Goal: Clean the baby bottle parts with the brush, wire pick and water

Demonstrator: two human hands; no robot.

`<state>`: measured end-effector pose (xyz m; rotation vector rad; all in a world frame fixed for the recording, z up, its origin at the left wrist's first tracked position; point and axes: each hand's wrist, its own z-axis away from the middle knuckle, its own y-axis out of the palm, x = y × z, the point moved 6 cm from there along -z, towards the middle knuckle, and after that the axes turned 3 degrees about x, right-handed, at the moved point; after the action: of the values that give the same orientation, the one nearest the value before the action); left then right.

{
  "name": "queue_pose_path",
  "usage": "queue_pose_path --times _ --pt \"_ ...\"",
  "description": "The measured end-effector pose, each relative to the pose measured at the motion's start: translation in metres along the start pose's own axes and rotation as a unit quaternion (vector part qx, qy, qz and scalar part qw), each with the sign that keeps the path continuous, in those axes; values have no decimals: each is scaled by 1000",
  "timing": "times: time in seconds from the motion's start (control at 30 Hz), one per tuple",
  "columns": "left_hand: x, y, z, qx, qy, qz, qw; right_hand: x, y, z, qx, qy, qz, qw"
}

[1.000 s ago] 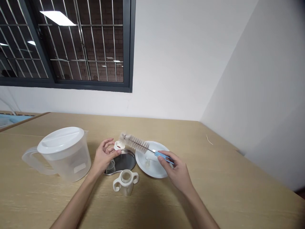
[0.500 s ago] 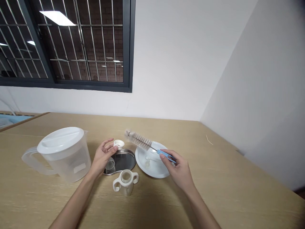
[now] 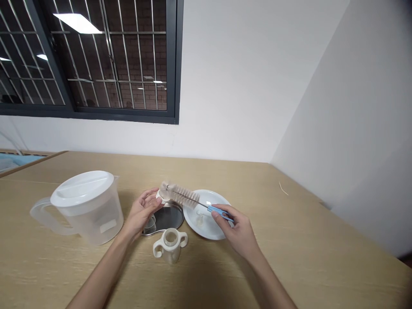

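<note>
My left hand (image 3: 143, 211) is closed on a white bottle collar ring (image 3: 160, 196), held above a kidney-shaped metal tray (image 3: 170, 216). In my right hand (image 3: 236, 229) is the blue handle of a bottle brush (image 3: 186, 197). The brush's white bristle tip is at the ring and covers part of it; whether it sits inside I cannot tell. A clear cap (image 3: 150, 224) lies in the tray, partly behind my left hand. Nearer to me, a baby bottle (image 3: 171, 246) with two cream handles stands upright, its top uncovered.
A white plate (image 3: 209, 231) with a small translucent piece on it, perhaps a nipple, lies under the brush. On the left stands a lidded clear pitcher (image 3: 93, 214). A thin pale strip (image 3: 283, 189) lies at the right. Behind the table are a wall and a barred window.
The brush has moved left, bringing its bristle tip to the ring. My left hand has shifted slightly right with the ring. The bottle, tray, plate and pitcher stay in place.
</note>
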<state>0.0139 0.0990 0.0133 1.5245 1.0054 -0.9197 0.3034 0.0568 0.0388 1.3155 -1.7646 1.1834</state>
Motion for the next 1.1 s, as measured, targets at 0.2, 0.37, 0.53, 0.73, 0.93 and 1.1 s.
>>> queue_pose_path --times 0.2,0.37,0.53,0.73,0.93,1.1 --pt "2 -1 0 -2 -13 -5 1000 -4 0 0 -5 10 -9 1000" --pt "7 -6 -2 -7 -11 -25 1000 -3 0 0 -2 10 -6 1000" --pt "7 -5 -2 -4 -11 -33 999 -2 0 0 -2 6 -3 1000" --pt "5 -4 -1 9 -9 -10 1000 -4 -6 -2 -31 1 25 999" --pt "5 -8 -2 10 12 25 1000 -3 -9 -1 -43 -10 20 999" --pt "8 -7 -2 26 7 52 998 0 -3 2 -10 -14 17 1000"
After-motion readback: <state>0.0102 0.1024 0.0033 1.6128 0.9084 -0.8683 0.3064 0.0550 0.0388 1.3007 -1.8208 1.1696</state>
